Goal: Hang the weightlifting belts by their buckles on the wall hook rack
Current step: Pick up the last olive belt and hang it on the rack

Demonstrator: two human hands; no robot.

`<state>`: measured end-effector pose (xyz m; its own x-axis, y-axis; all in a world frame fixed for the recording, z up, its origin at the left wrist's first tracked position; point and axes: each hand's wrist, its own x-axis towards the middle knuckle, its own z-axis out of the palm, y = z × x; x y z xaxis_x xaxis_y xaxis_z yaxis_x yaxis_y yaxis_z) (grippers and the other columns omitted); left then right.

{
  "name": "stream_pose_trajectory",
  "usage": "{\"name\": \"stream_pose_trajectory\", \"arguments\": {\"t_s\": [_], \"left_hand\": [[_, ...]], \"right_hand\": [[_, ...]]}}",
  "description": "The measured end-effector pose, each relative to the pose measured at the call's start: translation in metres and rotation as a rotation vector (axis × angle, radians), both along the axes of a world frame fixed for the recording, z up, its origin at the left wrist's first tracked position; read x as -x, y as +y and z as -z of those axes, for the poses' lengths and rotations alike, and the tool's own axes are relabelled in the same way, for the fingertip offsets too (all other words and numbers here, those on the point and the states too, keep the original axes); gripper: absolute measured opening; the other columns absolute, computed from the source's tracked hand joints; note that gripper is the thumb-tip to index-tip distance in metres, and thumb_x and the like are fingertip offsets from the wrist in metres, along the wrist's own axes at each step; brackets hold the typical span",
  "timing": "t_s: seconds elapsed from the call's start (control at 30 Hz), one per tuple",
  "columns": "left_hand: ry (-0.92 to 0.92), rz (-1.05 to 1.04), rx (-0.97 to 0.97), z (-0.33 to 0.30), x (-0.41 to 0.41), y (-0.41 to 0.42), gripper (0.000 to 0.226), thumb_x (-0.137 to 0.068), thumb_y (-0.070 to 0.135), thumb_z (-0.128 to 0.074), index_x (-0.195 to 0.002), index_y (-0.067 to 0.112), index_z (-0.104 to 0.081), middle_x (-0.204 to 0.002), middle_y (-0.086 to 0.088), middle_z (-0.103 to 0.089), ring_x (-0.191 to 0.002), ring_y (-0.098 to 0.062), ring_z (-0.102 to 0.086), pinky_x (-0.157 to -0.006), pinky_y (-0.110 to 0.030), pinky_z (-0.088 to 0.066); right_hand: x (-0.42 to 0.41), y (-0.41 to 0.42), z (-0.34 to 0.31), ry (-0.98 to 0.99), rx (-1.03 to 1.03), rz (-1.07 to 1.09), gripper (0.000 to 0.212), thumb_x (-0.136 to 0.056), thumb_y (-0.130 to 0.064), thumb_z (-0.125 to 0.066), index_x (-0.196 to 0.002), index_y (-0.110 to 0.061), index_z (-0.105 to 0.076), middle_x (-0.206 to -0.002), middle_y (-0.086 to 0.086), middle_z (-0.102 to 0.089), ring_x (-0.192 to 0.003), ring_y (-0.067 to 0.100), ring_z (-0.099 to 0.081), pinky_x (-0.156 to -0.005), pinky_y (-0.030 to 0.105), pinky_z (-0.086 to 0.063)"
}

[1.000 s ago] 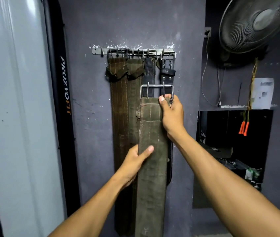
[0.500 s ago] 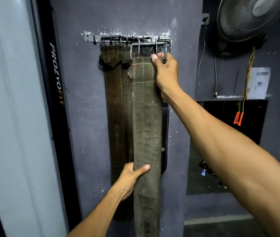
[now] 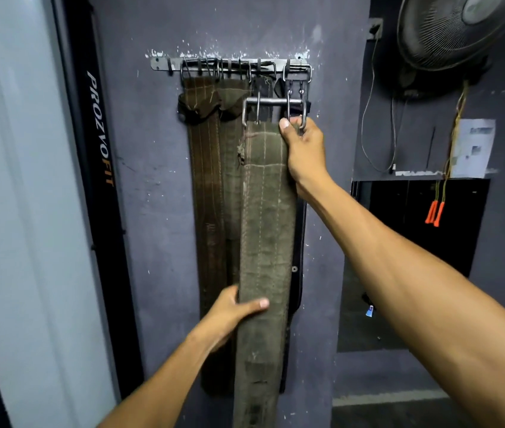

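Note:
An olive green weightlifting belt (image 3: pixel 265 242) hangs straight down in front of the wall. My right hand (image 3: pixel 303 149) grips its top right corner at the steel buckle (image 3: pixel 272 106), which sits a short way below the metal hook rack (image 3: pixel 229 64). My left hand (image 3: pixel 232 310) holds the belt's left edge lower down, thumb across the front. Two brown-green belts (image 3: pixel 211 180) hang from the rack's left hooks by their buckles. A black belt (image 3: pixel 300 248) hangs behind the one I hold, mostly hidden.
A black post marked PROZOFIT (image 3: pixel 99 128) stands left of the rack beside a pale panel (image 3: pixel 13 211). A wall fan (image 3: pixel 461 29) is at upper right, with cables, orange handles (image 3: pixel 435 211) and a dark opening (image 3: pixel 414 257) below.
The buckle, which was up at the rack half a second ago, now sits lower, below the hooks. My right hand came down with it; my left hand still holds the strap.

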<state>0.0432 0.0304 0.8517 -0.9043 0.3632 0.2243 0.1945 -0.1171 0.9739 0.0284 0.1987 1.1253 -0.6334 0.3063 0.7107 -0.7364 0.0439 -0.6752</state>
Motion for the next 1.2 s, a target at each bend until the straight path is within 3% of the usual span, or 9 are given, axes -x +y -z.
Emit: {"name": "stream_pose_trajectory", "arguments": {"t_s": [0.2, 0.27, 0.37, 0.5, 0.6, 0.73, 0.93, 1.1, 1.2], "left_hand": [[0.174, -0.058, -0.359, -0.145, 0.009, 0.011, 0.054, -0.099, 0.035, -0.063, -0.138, -0.002, -0.056, -0.135, -0.023, -0.068, -0.125, -0.029, -0.066, -0.108, -0.047, -0.053], [0.194, -0.144, -0.367, -0.175, 0.013, 0.011, 0.051, -0.101, 0.036, -0.061, -0.127, -0.007, -0.059, -0.125, -0.028, -0.07, -0.111, -0.032, -0.068, -0.104, -0.05, -0.054], [0.225, -0.302, -0.278, -0.189, 0.019, 0.014, 0.021, -0.103, 0.029, -0.06, -0.104, 0.008, -0.064, -0.095, -0.017, -0.073, -0.086, -0.024, -0.07, -0.084, -0.039, -0.059], [0.306, -0.363, -0.245, -0.181, 0.026, 0.014, 0.014, -0.102, 0.026, -0.061, -0.096, 0.014, -0.063, -0.084, -0.003, -0.075, -0.075, -0.013, -0.072, -0.071, -0.03, -0.059], [0.346, -0.366, -0.271, -0.183, 0.028, 0.013, 0.013, -0.102, 0.025, -0.062, -0.093, 0.015, -0.063, -0.081, 0.0, -0.074, -0.073, -0.011, -0.071, -0.071, -0.03, -0.06], [0.407, -0.391, -0.238, -0.193, 0.031, 0.016, 0.016, -0.102, 0.025, -0.062, -0.089, 0.017, -0.062, -0.076, 0.004, -0.07, -0.067, -0.004, -0.067, -0.066, -0.024, -0.057], [0.462, -0.369, -0.195, -0.205, 0.032, 0.021, 0.017, -0.102, 0.023, -0.061, -0.085, 0.02, -0.061, -0.067, 0.011, -0.07, -0.062, 0.003, -0.065, -0.06, -0.016, -0.053], [0.481, -0.394, -0.241, -0.227, 0.032, 0.02, 0.016, -0.103, 0.018, -0.06, -0.087, 0.015, -0.059, -0.071, 0.005, -0.067, -0.058, 0.002, -0.063, -0.058, -0.017, -0.054], [0.496, -0.408, -0.223, -0.232, 0.03, 0.021, 0.013, -0.103, 0.018, -0.06, -0.092, 0.011, -0.059, -0.073, 0.002, -0.065, -0.057, 0.003, -0.062, -0.058, -0.016, -0.053]], "right_hand": [[0.012, -0.008, 0.063, -0.106, -0.065, -0.047, 0.007, -0.102, -0.024, -0.064, -0.105, -0.02, -0.059, -0.103, 0.013, -0.07, -0.094, 0.021, -0.068, -0.089, 0.039, -0.056], [0.011, -0.013, 0.078, -0.113, -0.128, -0.018, 0.01, -0.101, -0.027, -0.065, -0.108, -0.021, -0.061, -0.098, 0.004, -0.072, -0.086, 0.012, -0.07, -0.078, 0.029, -0.058], [0.01, -0.024, 0.092, -0.114, -0.177, 0.028, 0.015, -0.099, -0.031, -0.067, -0.111, -0.024, -0.062, -0.095, -0.005, -0.071, -0.085, 0.012, -0.069, -0.076, 0.029, -0.053], [-0.006, -0.024, 0.105, -0.134, -0.097, 0.0, 0.045, -0.089, -0.055, -0.07, -0.126, -0.04, -0.05, -0.093, -0.009, -0.078, -0.087, 0.007, -0.075, -0.073, 0.024, -0.059], [-0.017, -0.015, 0.135, -0.107, -0.052, -0.085, 0.054, -0.084, -0.058, -0.075, -0.129, -0.04, -0.052, -0.103, -0.033, -0.074, -0.095, -0.006, -0.073, -0.075, 0.012, -0.057], [-0.017, -0.025, 0.173, -0.16, -0.135, -0.184, 0.009, -0.095, -0.022, -0.075, -0.1, -0.028, -0.078, -0.098, -0.013, -0.082, -0.091, 0.004, -0.078, -0.076, 0.021, -0.059], [-0.025, -0.005, 0.2, -0.273, -0.117, -0.422, 0.02, -0.093, -0.016, -0.076, -0.113, -0.015, -0.075, -0.109, 0.0, -0.082, -0.101, 0.015, -0.077, -0.082, 0.025, -0.059], [-0.03, -0.017, 0.253, -0.367, -0.003, -0.329, 0.007, -0.09, -0.01, -0.078, -0.094, -0.014, -0.081, -0.095, 0.004, -0.083, -0.084, 0.012, -0.078, -0.072, 0.026, -0.059], [-0.032, -0.021, 0.263, -0.385, 0.008, -0.406, 0.029, -0.086, -0.016, -0.081, -0.114, -0.008, -0.076, -0.108, 0.008, -0.081, -0.098, 0.02, -0.078, -0.08, 0.028, -0.061]]}}
